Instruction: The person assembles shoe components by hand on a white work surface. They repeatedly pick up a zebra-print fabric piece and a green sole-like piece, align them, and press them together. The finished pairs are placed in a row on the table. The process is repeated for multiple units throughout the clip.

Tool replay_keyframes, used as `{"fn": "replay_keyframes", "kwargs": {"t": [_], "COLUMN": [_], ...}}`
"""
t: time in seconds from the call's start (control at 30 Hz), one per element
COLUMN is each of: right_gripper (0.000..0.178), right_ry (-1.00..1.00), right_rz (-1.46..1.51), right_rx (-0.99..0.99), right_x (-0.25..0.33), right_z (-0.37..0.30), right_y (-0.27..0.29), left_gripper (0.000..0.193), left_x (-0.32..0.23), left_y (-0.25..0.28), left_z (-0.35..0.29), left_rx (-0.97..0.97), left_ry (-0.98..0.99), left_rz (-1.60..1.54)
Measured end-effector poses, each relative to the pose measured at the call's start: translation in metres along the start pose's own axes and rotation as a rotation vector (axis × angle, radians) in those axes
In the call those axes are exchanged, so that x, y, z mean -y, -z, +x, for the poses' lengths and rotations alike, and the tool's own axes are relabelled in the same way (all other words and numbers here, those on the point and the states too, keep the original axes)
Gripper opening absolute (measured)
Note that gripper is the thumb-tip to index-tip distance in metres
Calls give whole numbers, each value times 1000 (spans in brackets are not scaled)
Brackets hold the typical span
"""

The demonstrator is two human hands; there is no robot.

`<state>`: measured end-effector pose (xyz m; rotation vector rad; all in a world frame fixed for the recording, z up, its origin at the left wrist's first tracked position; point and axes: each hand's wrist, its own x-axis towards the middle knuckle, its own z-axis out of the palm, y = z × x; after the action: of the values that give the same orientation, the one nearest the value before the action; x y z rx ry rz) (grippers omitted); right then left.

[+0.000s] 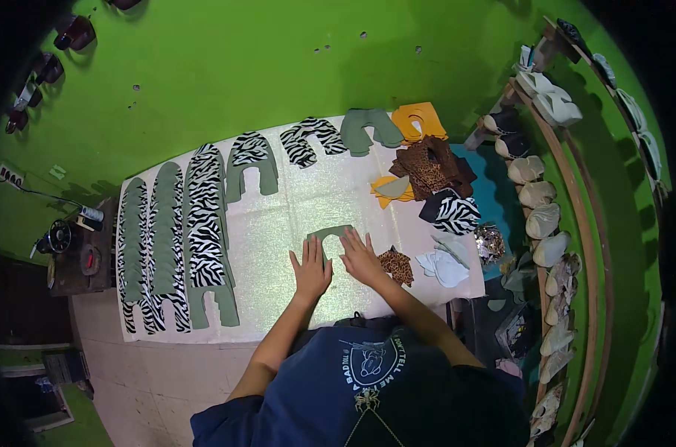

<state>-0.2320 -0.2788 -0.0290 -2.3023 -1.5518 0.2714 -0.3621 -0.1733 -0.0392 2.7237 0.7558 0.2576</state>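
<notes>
1. A green wall (241, 67) stands behind a pale, shiny tabletop (278, 231) that carries many cut pieces.
2. The left hand (310, 273) lies palm down, open, fingers slightly apart; its fingertips are at the left leg of a curved green piece (330, 230). It has hold of nothing that shows.
3. The right hand (361, 258) is also open and palm down, fingers spread, at the right end of the same piece. No grip shows; how hard either hand presses, I cannot tell.
4. The green piece lies on the tabletop in front of the person, its arch pointing away and its legs partly hidden by the hands.
5. Just right of the right hand is a leopard-print piece (396, 267), with white pieces (445, 270) beyond it.
6. Farther up that side come a zebra-print piece (457, 215), a brown stack (430, 168) and, at the far corner, yellow pieces (423, 119).
7. Along the far edge lie green arches (369, 128) and a zebra-print arch (302, 153).
8. Well left of the hands, three long rows (204, 201) of overlapping green and zebra-print pieces run toward the near edge.
9. At far right, a wooden rack (569, 179) stands beside the tabletop.
</notes>
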Motion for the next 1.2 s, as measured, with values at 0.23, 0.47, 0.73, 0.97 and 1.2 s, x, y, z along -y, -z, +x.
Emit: {"fn": "replay_keyframes", "kwargs": {"t": [0.23,0.47,0.73,0.97,1.2], "right_gripper": [53,52,48,45,44], "right_ry": [-15,-40,-120,-310,-487], "right_rz": [-77,-78,-19,-24,-63], "right_rx": [22,20,-88,-221,-345], "right_x": [-4,-3,-14,-44,-81], "right_z": [1,-5,-20,-45,-79], "right_y": [-2,4,22,51,70], "left_gripper": [59,57,51,51,50], "left_x": [9,-9,-43,-80,-135], "left_y": [-1,4,14,2,-7], "left_z": [13,10,29,64,99], "left_rx": [12,-4,-28,-1,59], "left_ry": [-3,-49,-246,-446,-618], "left_rz": [66,12,-46,11,86]}}
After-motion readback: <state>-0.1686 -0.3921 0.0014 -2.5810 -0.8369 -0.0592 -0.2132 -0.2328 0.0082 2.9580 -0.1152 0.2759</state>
